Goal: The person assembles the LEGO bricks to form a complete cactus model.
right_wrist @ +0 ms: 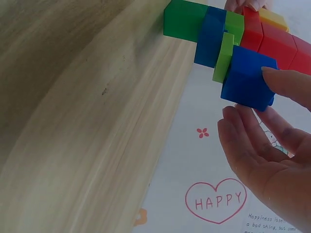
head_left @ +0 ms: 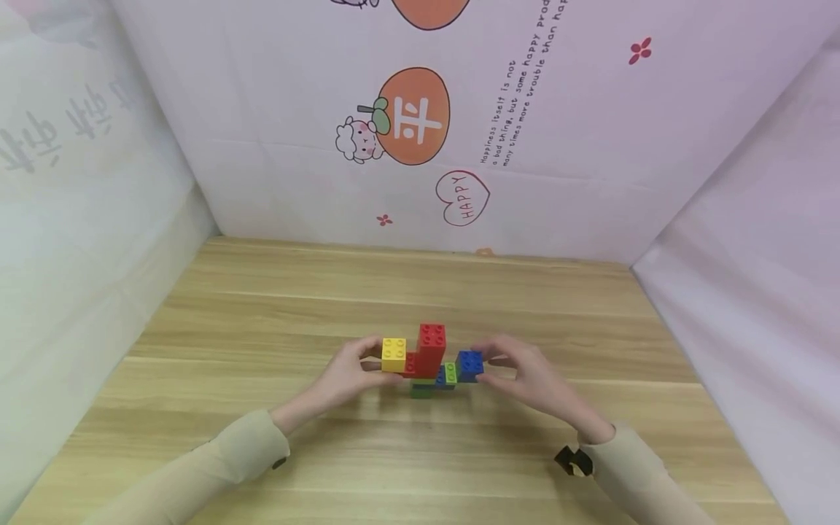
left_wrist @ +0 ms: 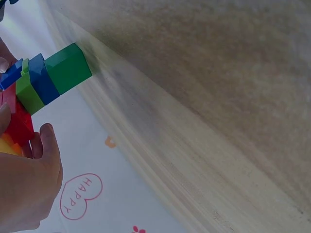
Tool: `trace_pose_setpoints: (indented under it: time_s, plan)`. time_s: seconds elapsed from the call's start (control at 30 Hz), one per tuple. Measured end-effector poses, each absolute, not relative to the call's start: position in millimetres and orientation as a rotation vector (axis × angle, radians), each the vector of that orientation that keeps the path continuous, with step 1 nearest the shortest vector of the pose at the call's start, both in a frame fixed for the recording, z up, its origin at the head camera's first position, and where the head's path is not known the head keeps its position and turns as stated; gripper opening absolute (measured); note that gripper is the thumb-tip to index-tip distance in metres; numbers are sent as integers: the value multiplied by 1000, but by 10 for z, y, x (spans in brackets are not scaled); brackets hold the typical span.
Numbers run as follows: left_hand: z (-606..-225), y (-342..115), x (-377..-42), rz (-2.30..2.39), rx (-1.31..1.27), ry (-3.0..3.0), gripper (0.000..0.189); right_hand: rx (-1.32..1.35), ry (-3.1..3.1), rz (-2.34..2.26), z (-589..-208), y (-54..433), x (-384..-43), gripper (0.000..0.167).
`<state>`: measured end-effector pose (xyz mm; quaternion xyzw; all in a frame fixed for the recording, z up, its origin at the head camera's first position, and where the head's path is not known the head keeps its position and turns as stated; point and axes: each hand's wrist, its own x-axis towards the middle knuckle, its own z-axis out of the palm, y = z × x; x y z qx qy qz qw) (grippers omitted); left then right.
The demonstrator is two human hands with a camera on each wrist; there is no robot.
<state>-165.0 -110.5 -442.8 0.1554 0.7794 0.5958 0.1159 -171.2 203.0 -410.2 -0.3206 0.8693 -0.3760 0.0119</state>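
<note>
A structure of toy building bricks sits between both hands, low over the wooden table. Its lowest piece is a dark green brick, with a blue brick and a light green one above it. Red bricks form a tall column in the middle. On the left side is a yellow brick, which my left hand pinches between thumb and fingers. To the right, a blue brick is above a thin light green piece; my right hand grips this blue brick. Fingertips behind the bricks are partly hidden.
The wooden table reaches to a pale printed backdrop with cartoon pictures and writing. White sheets hang along both sides. A black strap piece shows by the right sleeve.
</note>
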Motion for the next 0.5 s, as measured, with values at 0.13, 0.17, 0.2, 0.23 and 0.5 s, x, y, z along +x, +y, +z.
trace_pose_setpoints:
  time_s: [0.13, 0.17, 0.2, 0.23, 0.5]
  plan:
    - [-4443, -1120, -1676, 1743, 445, 2289, 49, -961, 2679, -1221, -4126, 2037, -1738, 35]
    - [-4448, -1123, -1685, 1747, 439, 2288, 50, -944, 2663, -1239, -4132, 2039, -1749, 34]
    - [-4451, -1124, -1695, 1749, 427, 2288, 51, -928, 2645, -1259, -4136, 2040, -1762, 34]
    - [-4453, -1124, -1708, 1753, 418, 2288, 52, -909, 2627, -1280, -4141, 2043, -1777, 34]
    - [-4468, -1125, -1881, 1726, 280, 2341, 53, -687, 2501, -1345, -4155, 2050, -1963, 36]
